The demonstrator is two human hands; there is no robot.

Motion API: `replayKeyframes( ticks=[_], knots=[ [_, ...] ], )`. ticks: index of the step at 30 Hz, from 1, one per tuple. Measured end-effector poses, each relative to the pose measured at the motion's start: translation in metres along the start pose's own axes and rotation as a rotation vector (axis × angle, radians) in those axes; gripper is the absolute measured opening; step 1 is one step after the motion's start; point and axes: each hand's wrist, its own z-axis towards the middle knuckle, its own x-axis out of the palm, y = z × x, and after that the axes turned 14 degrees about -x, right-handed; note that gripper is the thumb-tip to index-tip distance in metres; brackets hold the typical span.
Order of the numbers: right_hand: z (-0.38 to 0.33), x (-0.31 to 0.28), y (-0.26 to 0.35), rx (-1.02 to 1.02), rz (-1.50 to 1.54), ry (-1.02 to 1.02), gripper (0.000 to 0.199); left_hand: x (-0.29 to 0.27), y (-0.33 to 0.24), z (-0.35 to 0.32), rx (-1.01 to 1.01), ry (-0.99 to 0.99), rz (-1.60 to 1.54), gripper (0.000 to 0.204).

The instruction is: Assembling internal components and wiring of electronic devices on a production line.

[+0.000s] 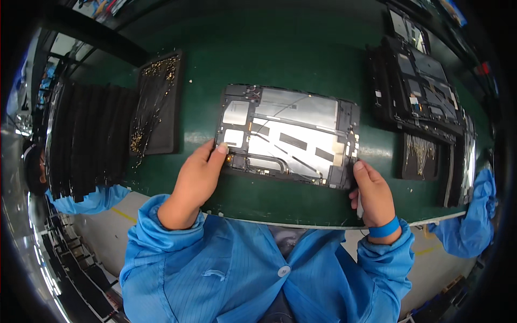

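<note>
An opened tablet chassis [291,134], black-framed with silver metal plates and thin cables inside, lies flat on the green work surface [301,59] in front of me. My left hand [195,180] grips its near-left edge, thumb pressed on the frame. My right hand [372,195], with a blue band on the wrist, holds the near-right corner, and a thin white tool sticks out below its fingers. Both forearms are in blue sleeves.
A black tray of small gold screws [156,105] sits at the left, beside a row of black upright parts [89,140]. A stack of similar chassis [417,86] and another screw tray [420,156] stand at the right. Blue-sleeved co-workers [474,215] flank me.
</note>
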Motion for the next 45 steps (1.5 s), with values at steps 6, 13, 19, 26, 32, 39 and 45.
replayKeyframes(
  ticks=[6, 13, 19, 26, 32, 39, 45],
  knots=[
    [0.011, 0.011, 0.0, 0.149, 0.227, 0.265, 0.039, -0.004, -0.005, 0.026, -0.089, 0.038, -0.873, 0.028],
    [0.033, 0.073, 0.008, 0.066, 0.241, 0.13, 0.048, 0.045, -0.031, -0.008, -0.353, 0.634, -1.084, 0.039],
    [0.025, 0.058, -0.007, -0.189, -0.02, 0.117, 0.043, 0.07, -0.066, 0.006, -0.375, 0.608, -1.06, 0.025],
    [-0.027, -0.044, -0.036, -0.907, -0.964, -0.211, 0.022, 0.055, -0.112, 0.065, -0.271, 0.613, -1.192, 0.03],
    [-0.034, -0.062, -0.068, -1.068, -1.146, -0.353, 0.027, 0.055, -0.131, 0.088, -0.266, 0.571, -1.242, 0.029],
    [-0.033, -0.063, -0.065, -1.081, -1.137, -0.395, 0.027, 0.041, -0.162, 0.144, -0.097, 0.472, -1.439, 0.037],
    [-0.031, -0.062, -0.061, -1.084, -1.117, -0.412, 0.021, 0.098, -0.166, 0.119, -0.18, 0.516, -0.95, 0.066]
  ],
)
